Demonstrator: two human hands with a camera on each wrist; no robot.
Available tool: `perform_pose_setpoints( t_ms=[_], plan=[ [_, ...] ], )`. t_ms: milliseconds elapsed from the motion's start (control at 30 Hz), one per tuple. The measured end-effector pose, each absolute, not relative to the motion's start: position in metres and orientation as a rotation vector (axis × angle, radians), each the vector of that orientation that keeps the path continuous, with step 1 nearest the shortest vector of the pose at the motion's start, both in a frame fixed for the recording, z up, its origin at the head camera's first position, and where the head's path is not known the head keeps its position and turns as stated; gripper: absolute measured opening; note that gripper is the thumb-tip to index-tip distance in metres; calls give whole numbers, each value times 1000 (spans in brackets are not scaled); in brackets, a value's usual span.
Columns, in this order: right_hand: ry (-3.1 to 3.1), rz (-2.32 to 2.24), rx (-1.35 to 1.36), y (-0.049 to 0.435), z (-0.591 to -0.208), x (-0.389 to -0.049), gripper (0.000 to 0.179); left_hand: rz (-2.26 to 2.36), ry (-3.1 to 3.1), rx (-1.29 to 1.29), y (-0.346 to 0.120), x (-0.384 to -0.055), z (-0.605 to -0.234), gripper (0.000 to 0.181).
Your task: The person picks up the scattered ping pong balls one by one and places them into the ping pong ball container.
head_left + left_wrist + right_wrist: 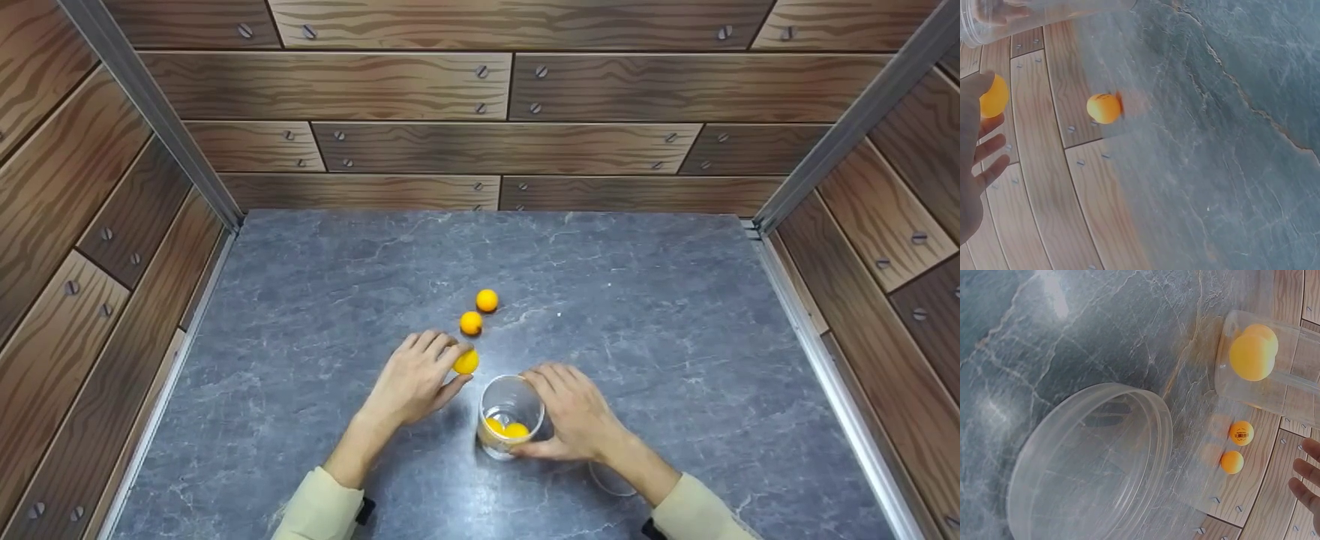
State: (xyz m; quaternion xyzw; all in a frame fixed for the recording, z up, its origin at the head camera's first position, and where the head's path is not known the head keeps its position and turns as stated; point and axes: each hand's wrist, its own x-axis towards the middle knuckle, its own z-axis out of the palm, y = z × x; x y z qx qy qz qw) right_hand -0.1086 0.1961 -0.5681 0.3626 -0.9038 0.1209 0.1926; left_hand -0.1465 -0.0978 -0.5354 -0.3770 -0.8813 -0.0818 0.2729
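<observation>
My left hand (412, 379) pinches an orange ping-pong ball (466, 361) between thumb and fingertips, above the table and left of a clear plastic jar (511, 405). In the left wrist view the same ball (995, 97) sits by the thumb, with the other fingers (991, 151) spread. My right hand (574, 412) grips the jar from its right side, thumb at the near side and fingers at the far rim. Inside the jar, two orange balls (1252, 354) lie at the bottom. Two more balls, one nearer (471, 323) and one farther (487, 301), rest on the table beyond my left hand.
A clear round lid (1092, 467) lies on the grey marbled tabletop (337, 285), partly beneath my right forearm in the head view. Wood-patterned panels (420, 86) stand behind and at both sides, with metal rails (817, 352) along the side edges.
</observation>
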Motion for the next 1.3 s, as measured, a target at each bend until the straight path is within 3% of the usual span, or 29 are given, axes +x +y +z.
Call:
perform_pose_setpoints(
  t_ms=[1300],
  plan=[
    [-2505, 331, 1033, 196, -571, -110, 99, -505, -2314, -1111, -75, -121, -521, 40]
  ],
)
